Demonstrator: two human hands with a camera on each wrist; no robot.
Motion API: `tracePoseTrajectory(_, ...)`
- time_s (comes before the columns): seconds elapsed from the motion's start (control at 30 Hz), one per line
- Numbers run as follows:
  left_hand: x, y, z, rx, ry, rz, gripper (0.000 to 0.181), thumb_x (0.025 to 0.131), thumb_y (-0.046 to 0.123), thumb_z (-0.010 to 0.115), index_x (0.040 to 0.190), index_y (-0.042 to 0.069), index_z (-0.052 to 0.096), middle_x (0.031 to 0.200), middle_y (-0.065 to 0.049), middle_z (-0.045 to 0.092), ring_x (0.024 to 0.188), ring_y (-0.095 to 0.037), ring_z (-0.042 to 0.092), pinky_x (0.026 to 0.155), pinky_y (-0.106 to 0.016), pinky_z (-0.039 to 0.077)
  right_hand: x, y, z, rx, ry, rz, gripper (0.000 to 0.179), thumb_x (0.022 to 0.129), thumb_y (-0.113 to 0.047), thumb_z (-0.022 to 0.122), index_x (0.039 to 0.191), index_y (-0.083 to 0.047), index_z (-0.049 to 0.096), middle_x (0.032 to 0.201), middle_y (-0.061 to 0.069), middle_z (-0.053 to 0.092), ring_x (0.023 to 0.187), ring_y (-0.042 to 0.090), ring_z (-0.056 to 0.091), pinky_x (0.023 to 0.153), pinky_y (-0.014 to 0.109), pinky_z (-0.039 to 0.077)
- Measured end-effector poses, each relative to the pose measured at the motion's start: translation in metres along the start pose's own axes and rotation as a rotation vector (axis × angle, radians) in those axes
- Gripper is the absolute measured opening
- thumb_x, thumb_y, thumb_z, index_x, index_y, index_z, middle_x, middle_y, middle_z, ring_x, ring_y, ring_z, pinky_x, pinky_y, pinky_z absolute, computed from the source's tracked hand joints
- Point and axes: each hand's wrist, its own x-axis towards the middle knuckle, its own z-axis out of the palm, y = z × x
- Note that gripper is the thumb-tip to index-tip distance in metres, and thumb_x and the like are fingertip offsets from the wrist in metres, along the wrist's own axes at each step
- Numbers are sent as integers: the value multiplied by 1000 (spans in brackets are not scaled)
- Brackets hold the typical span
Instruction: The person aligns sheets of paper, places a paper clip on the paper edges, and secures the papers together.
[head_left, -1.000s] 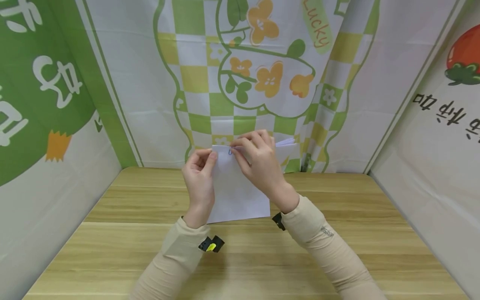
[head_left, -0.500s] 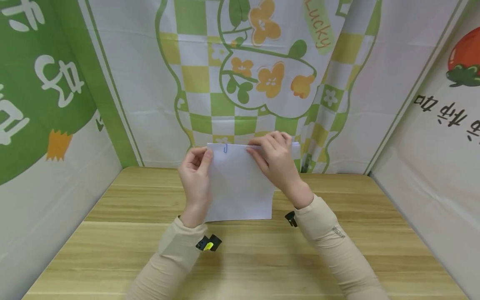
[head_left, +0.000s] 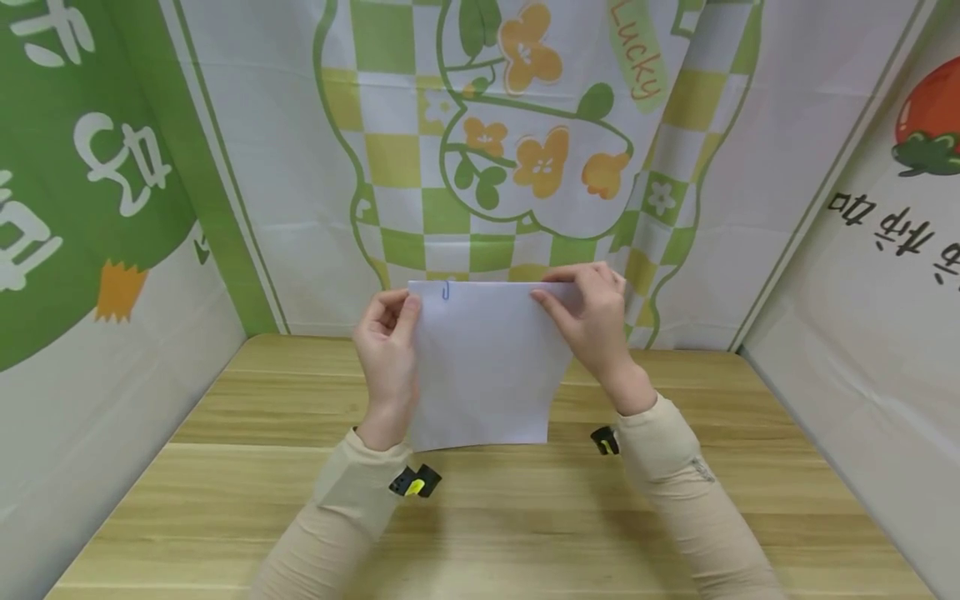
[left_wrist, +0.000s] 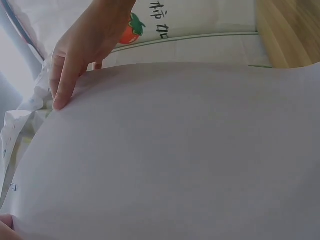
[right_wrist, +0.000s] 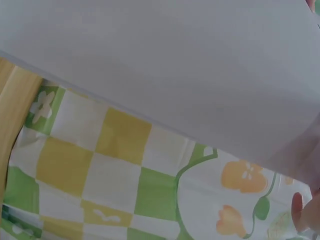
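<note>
White paper point(head_left: 483, 367) stands upright over the table, facing me, its top edge running between both hands. A small blue paper clip point(head_left: 446, 290) sits on that edge near the top left corner. My left hand point(head_left: 387, 350) pinches the left corner between thumb and fingers. At the top right, my right hand point(head_left: 596, 321) pinches the upper edge, thumb in front and fingers behind. In the left wrist view the paper point(left_wrist: 175, 150) fills most of the picture and bows, with the clip point(left_wrist: 13, 187) at its edge. Most of the right hand point(right_wrist: 307, 210) is out of the right wrist view.
Below lies a wooden table point(head_left: 495, 533). Behind it hangs a checked, flowered cloth point(head_left: 405, 158). Printed cloth walls stand on the left point(head_left: 75, 208) and on the right point(head_left: 885, 275). Each wrist wears a small black strap point(head_left: 415, 482).
My right hand has left the paper clip and slid right along the top edge to the right corner. More of the sheet now shows flat, and the left hand has shifted slightly left and up.
</note>
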Motion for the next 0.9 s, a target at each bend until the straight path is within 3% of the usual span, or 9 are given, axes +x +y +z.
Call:
tracePoseTrajectory(0.3, 1, 0, 0, -6, 16, -6, 13, 88, 3, 64, 94, -8, 61, 79, 2, 57, 73, -10, 51, 67, -17, 44, -9, 9, -6, 149, 34, 246, 32, 75, -8, 79, 102, 0, 62, 98, 12, 67, 84, 18, 57, 73, 21, 46)
tracePoseTrajectory(0.43, 1, 0, 1, -17, 26, -8, 2, 88, 0, 62, 89, 1, 64, 78, 2, 57, 72, -9, 51, 66, -17, 43, -12, 7, -8, 315, 47, 386, 42, 78, -2, 75, 113, 7, 54, 100, 18, 62, 77, 12, 56, 64, 16, 48)
tracePoseTrajectory(0.57, 2, 0, 2, -31, 47, -17, 9, 87, -1, 63, 86, 8, 65, 78, 2, 57, 72, -10, 51, 66, -17, 43, -12, -2, -12, 446, 53, 526, 48, 81, 3, 70, 121, 11, 45, 89, 17, 60, 73, 8, 56, 60, 16, 48)
tracePoseTrajectory(0.77, 3, -1, 1, -31, 48, -18, 3, 88, 1, 63, 91, 0, 64, 79, 1, 57, 74, -11, 51, 68, -18, 43, -21, -5, -16, 426, -31, 630, 43, 85, -3, 68, 120, 10, 47, 92, 20, 64, 76, 6, 58, 69, 18, 48)
tracePoseTrajectory(0.9, 4, -1, 1, -26, 54, -22, 4, 88, 1, 63, 89, 5, 64, 80, 1, 57, 74, -11, 51, 68, -18, 43, -27, -11, -19, 376, -125, 667, 36, 87, -5, 67, 116, 9, 51, 98, 26, 64, 79, 5, 58, 74, 18, 47)
